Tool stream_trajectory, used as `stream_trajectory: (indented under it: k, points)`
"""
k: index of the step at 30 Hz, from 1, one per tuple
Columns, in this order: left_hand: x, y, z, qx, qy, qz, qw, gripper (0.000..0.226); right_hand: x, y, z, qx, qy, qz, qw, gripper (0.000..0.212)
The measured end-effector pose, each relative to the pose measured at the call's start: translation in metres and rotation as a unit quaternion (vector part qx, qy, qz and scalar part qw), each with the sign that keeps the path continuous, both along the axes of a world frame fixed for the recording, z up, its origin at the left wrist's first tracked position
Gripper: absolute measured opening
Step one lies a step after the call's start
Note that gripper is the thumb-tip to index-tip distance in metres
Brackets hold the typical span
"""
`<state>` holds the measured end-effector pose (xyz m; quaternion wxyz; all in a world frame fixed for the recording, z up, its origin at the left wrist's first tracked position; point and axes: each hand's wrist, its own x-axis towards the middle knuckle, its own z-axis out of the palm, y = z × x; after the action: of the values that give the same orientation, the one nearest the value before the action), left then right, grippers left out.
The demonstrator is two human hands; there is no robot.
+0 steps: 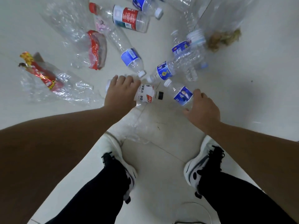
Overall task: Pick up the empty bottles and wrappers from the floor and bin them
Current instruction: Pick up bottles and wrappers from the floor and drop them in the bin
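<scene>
at far left a crinkled red and yellow snack wrapper (42, 74) lies on a sheet of clear film (68, 91), its long axis slanting from upper left to lower right on the pale tiled floor (258, 94). right of it a flattened red packet (96, 50) lies with its long axis running away from the person, and beyond that a red-labelled bottle (129, 19) lies with its long axis slanting from upper left to lower right.

the left hand (120, 92) reaches down with its fingers curled over a white-labelled bottle (145, 95) that lies nearly crosswise, black cap (160, 95) pointing right. it grips the bottle's body.

just beyond, a blue-labelled bottle (131, 59) points its white cap toward the person, and a blue and yellow labelled one (165, 71) slants down-left, the caps close together.

the right hand (203, 110) curls round the base end of a bottle with a blue label (182, 95), whose white cap points up-left toward the others.

all the bottles are clear, ribbed, thin plastic. bare floor opens to the right and near the white and black shoes (203, 160); at upper right a clear bag (223, 38) holds brownish scraps.
</scene>
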<state>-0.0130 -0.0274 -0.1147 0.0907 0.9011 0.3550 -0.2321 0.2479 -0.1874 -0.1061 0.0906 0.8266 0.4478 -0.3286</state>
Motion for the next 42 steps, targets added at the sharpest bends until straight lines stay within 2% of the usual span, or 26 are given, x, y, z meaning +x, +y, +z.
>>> stream_trajectory:
  k: [5, 12, 15, 18, 22, 26, 30, 33, 38, 42]
  points:
    - [-0.016, -0.007, 0.114, -0.015, -0.009, 0.117, 0.993, 0.069, -0.008, 0.001, 0.096, -0.016, 0.05, -0.026, 0.998, 0.062]
    - [-0.065, -0.057, 0.273, -0.029, -0.027, 0.289, 0.957, 0.068, -0.05, 0.017, 0.222, 0.01, 0.11, -0.002, 0.994, 0.073]
    - [-0.101, -0.08, 0.307, -0.024, -0.016, 0.347, 0.938, 0.069, -0.073, 0.025, 0.259, 0.023, 0.148, 0.005, 0.989, 0.071]
    - [-0.14, -0.095, 0.314, -0.036, -0.01, 0.4, 0.916, 0.069, -0.096, 0.026, 0.273, 0.033, 0.16, 0.007, 0.987, 0.071]
    - [-0.188, -0.104, 0.292, -0.058, -0.017, 0.46, 0.886, 0.067, -0.13, 0.013, 0.253, 0.022, 0.147, -0.021, 0.989, 0.069]
    - [-0.236, -0.099, 0.253, -0.079, -0.04, 0.445, 0.891, 0.069, -0.169, -0.005, 0.218, -0.034, 0.12, -0.044, 0.991, 0.077]
    - [-0.268, -0.075, 0.219, -0.099, -0.063, 0.386, 0.915, 0.076, -0.209, -0.014, 0.178, -0.035, 0.116, -0.089, 0.989, 0.074]
    - [-0.278, -0.044, 0.175, -0.106, -0.064, 0.325, 0.937, 0.081, -0.237, -0.014, 0.131, -0.04, 0.136, -0.079, 0.987, 0.071]
    - [-0.263, 0.029, 0.062, -0.053, -0.019, 0.191, 0.98, 0.086, -0.258, -0.01, 0.02, -0.018, 0.145, -0.036, 0.989, 0.072]
    - [-0.246, 0.075, -0.032, -0.073, 0.0, 0.153, 0.986, 0.093, -0.264, -0.008, -0.06, 0.017, 0.093, 0.047, 0.994, 0.065]
